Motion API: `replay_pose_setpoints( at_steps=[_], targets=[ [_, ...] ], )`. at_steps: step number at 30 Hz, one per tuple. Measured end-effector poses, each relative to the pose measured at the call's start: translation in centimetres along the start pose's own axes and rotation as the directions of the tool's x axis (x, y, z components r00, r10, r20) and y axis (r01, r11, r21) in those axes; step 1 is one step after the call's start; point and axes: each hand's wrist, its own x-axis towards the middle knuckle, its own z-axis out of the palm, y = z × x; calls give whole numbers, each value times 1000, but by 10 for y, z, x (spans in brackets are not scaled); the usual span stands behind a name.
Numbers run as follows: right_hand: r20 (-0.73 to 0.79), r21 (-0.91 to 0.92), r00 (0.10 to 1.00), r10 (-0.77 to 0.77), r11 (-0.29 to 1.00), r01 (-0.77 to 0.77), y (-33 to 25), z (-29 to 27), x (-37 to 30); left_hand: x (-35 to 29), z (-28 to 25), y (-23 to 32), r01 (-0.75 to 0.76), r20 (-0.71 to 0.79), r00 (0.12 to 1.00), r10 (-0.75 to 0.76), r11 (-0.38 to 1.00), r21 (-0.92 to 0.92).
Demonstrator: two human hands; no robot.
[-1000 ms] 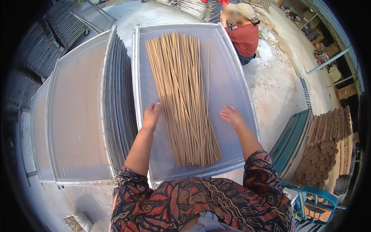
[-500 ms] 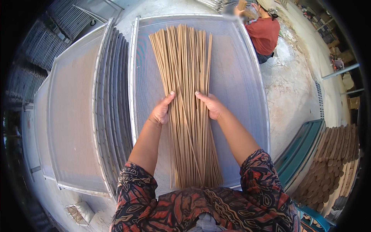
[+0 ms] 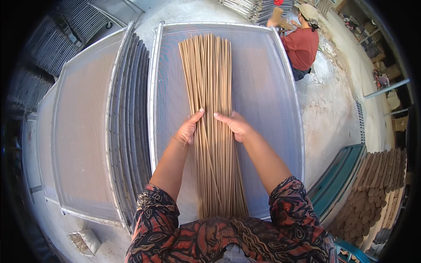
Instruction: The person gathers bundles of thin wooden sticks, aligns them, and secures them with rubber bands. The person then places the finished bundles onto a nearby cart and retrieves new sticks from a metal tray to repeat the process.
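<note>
A thick bundle of long, thin brown incense sticks [image 3: 212,83] lies lengthwise in front of me over a mesh screen [image 3: 267,87] with a pale frame. My left hand [image 3: 189,128] grips the bundle's left side, its thumb on top. From the right side my right hand [image 3: 237,126] clasps it, thumb also across the top. The other fingers of both hands are mostly hidden at the sides and below. A few sticks cross the rest at a slant, and the near ends reach my patterned shirt.
More framed mesh screens [image 3: 85,127] lean in a stack at the left. A person in a red top [image 3: 302,46] works at the far right, holding sticks. At the lower right are a green rack [image 3: 337,177] and piled brown bundles [image 3: 364,201]. A white sack [image 3: 90,241] lies lower left.
My hands have come closer together, squeezing the bundle narrower. The loose sticks at its right edge have been gathered in, and the far ends look more even.
</note>
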Motion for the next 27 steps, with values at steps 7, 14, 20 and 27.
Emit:
replay_pose_setpoints(
  at_steps=[7,14,20,27],
  targets=[
    [-13,-7,991,-130,992,130,-24,19,-29,-36,52,23,-208,17,978,207,974,91],
    [96,13,871,-482,875,483,-98,63,-88,-90,116,66,-442,210,880,427,897,28],
    [118,-248,688,-716,650,718,-155,100,-148,-155,171,89,-666,358,684,636,744,-48],
    [137,-870,608,-782,199,452,-184,131,-300,-218,224,47,-746,427,451,784,594,-301]
  ],
)
